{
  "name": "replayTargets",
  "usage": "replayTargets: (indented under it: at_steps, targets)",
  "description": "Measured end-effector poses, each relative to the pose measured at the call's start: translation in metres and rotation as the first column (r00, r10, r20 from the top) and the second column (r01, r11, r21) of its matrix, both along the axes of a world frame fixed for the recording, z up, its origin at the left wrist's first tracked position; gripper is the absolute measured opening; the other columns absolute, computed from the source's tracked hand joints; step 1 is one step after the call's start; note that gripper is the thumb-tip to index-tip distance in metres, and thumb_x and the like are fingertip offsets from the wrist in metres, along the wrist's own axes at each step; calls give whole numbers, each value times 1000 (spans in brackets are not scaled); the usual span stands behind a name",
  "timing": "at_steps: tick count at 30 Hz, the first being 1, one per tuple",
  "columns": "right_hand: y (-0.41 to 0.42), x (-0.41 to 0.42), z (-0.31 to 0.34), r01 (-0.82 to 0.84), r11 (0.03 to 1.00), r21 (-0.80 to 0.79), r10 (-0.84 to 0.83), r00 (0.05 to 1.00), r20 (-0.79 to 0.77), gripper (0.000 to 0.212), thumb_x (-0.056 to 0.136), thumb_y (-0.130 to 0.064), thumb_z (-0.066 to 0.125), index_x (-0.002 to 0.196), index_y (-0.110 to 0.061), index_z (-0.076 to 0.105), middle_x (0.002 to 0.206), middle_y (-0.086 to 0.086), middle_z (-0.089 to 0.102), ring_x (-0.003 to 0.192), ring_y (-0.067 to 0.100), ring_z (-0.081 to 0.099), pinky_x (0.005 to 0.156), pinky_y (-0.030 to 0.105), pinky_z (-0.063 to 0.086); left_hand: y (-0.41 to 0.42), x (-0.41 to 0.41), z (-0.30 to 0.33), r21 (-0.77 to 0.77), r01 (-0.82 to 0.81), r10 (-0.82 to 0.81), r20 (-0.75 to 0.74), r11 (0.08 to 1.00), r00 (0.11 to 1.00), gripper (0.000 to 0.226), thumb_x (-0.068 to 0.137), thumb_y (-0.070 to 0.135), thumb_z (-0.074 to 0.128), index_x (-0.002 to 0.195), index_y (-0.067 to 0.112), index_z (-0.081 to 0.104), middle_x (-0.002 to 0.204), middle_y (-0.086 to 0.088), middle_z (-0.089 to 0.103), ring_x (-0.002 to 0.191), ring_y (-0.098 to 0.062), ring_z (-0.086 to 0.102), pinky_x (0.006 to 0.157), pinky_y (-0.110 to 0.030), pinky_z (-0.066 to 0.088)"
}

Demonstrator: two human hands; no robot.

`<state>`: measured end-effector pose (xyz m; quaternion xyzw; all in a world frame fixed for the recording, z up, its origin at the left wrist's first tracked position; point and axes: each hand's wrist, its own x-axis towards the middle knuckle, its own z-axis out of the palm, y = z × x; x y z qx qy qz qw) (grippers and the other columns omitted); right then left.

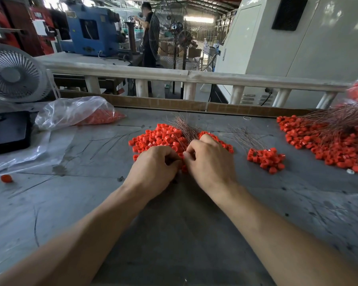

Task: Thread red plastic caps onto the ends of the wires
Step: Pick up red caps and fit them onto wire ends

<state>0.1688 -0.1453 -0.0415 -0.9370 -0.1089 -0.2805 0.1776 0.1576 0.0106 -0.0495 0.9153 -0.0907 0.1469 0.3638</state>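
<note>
A heap of loose red plastic caps (159, 137) lies in the middle of the grey table. My right hand (209, 159) grips a bundle of thin coppery wires (184, 129) that fans up and away over the heap. My left hand (155, 168) has its fingers curled at the near edge of the heap, fingertips meeting the right hand's; a red cap (184, 169) shows just below where they meet. What the left fingers pinch is hidden. A small cluster of capped wires (266, 158) lies to the right.
A large pile of capped wires (331, 141) fills the right side. A clear bag of caps (81, 113) lies at the back left, beside a white fan (15, 73) and a black tray (7, 131). One stray cap (6, 178) sits at the left. A cardboard strip (174, 104) borders the far edge.
</note>
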Motion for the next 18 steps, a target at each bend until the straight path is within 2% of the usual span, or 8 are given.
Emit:
replayTargets:
  at_steps: [4,6,7,9,12,15,18]
  targets:
    - [-1,-4,9,55,997,59,-59,996,69,19,91,-35,68,76,-23,64,83,-9,52,76,18,60,58,27,31,1,-1,3,-92,20,-21,-5,996,1000,11,92,22,72,83,28,75,68,22,70,68,7,63,57,-7,42]
    - [-1,-9,12,43,997,61,-48,995,84,20,91,-35,68,75,-23,65,83,-7,56,72,19,59,56,27,33,0,-2,6,-171,10,-15,-26,985,1000,12,93,26,71,81,25,75,66,15,70,60,3,60,56,-11,41]
    - [-1,-11,13,36,998,57,-41,995,92,20,90,-35,68,75,-23,65,82,-7,57,71,18,59,56,28,34,-1,-1,7,-249,4,-20,-62,969,998,16,94,28,70,80,23,75,64,10,69,55,0,56,57,-19,43]
    - [-1,-17,15,15,998,53,-22,992,124,20,89,-34,71,72,-23,65,78,-7,57,67,17,58,54,27,35,-2,-2,11,-467,-24,-63,-168,884,984,24,98,33,66,83,18,77,64,1,67,51,-10,48,51,-27,40]
    - [-3,-25,19,-42,999,6,40,981,188,20,86,-34,74,71,-23,65,74,-6,56,62,16,56,52,25,33,-3,-5,18,-701,-72,-160,-260,709,952,29,100,33,62,91,11,78,75,-7,71,50,-14,43,41,-20,32]
    - [-3,-31,22,-141,987,-75,154,959,237,19,86,-32,76,72,-23,67,74,-6,57,65,16,58,53,23,31,-1,-7,21,-789,-92,-258,-305,607,917,27,98,30,65,91,5,73,73,-7,61,52,-13,42,46,-25,24]
    - [-2,-36,24,-250,959,-136,278,924,264,15,86,-28,75,74,-21,70,74,-6,59,68,16,60,52,26,42,3,-7,21,-810,-98,-315,-332,578,889,22,93,19,69,104,0,71,78,-10,55,55,-12,42,47,-25,22]
